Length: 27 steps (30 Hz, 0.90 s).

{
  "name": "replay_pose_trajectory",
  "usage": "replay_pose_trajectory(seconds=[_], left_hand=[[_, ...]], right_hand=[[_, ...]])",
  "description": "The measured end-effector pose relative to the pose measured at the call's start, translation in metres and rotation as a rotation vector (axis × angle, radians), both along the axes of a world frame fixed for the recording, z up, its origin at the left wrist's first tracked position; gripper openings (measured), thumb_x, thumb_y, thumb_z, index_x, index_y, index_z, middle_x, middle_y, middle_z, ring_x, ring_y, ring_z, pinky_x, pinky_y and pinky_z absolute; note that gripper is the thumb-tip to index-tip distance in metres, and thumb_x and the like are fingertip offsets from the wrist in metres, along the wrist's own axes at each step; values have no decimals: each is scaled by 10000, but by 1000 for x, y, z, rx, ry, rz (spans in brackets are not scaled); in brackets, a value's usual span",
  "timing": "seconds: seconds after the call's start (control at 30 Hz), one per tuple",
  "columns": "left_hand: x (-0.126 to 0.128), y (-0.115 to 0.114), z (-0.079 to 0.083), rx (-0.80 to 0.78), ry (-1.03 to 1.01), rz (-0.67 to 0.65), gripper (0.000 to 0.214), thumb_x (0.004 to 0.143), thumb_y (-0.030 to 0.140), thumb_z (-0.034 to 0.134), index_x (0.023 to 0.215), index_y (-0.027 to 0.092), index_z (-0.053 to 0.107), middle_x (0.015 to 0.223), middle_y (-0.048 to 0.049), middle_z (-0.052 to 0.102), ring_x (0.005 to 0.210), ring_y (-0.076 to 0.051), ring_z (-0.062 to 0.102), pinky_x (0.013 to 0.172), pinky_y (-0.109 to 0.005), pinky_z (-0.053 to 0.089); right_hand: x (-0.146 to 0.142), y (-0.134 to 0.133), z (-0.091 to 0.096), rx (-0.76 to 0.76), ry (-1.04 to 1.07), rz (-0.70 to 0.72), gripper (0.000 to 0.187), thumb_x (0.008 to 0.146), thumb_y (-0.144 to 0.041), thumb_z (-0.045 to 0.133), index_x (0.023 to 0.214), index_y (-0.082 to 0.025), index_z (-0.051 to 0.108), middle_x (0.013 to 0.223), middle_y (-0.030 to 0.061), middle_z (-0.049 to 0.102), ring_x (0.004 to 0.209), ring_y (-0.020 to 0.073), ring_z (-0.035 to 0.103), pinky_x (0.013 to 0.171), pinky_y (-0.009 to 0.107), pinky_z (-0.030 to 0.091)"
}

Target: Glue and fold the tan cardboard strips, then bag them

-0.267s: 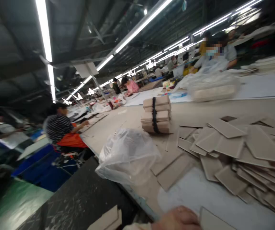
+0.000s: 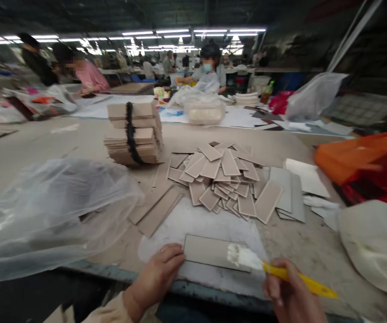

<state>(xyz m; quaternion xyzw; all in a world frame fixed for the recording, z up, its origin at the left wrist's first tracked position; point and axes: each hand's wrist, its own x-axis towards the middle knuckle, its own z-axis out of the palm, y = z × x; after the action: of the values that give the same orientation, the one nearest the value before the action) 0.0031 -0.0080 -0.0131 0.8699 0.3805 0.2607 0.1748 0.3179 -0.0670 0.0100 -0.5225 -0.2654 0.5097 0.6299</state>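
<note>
On the surface (image 2: 314, 244), a card (image 2: 207, 251) lies lengthwise left to right, my half-curled left hand (image 2: 161, 271) at its left end, grip unclear, my right hand (image 2: 291, 287) closed round a brush (image 2: 269, 268), bristles (image 2: 242, 256) pointing left over the card.

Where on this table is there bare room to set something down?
Bare tabletop shows left of the strapped bundle, behind the plastic bag, and on the right between the grey boards and the yellow-handled brush. It's crowded mid-table, under the card pile.
</note>
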Motion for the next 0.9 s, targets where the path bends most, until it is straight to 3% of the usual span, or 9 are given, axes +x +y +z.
replay_pose_trajectory(seconds=[0.17,0.3,0.5,0.9], left_hand=[[-3,2,-3,51,-6,-14,243,926,125,498,1121,194,625,1104,-77,645,1129,-181,565,980,-304,514],[-2,3,-5,39,-8,-25,235,929,121,498,1115,192,622,1077,-71,642,1139,-182,552,978,-307,514],[-1,4,-1,19,-22,-48,225,936,120,487,1103,186,622,1032,-72,637,1125,-186,551,945,-327,534],[2,4,4,-8,-36,-38,192,925,96,494,1038,174,627,993,-60,625,1085,-183,543,931,-333,529]], right_hand=[[-51,9,16,-41,-55,24,385,903,-578,562,920,-194,591,498,-35,515,447,116,436,436,203,357],[-78,18,12,-51,-189,119,398,920,-573,541,924,-178,589,520,-35,534,450,102,416,446,196,352],[-92,33,0,4,-276,218,426,941,-590,489,920,-173,573,530,-32,539,453,112,445,447,207,381],[-103,37,3,2,-382,284,413,973,-560,453,934,-166,569,558,-22,544,481,125,469,491,230,407]])
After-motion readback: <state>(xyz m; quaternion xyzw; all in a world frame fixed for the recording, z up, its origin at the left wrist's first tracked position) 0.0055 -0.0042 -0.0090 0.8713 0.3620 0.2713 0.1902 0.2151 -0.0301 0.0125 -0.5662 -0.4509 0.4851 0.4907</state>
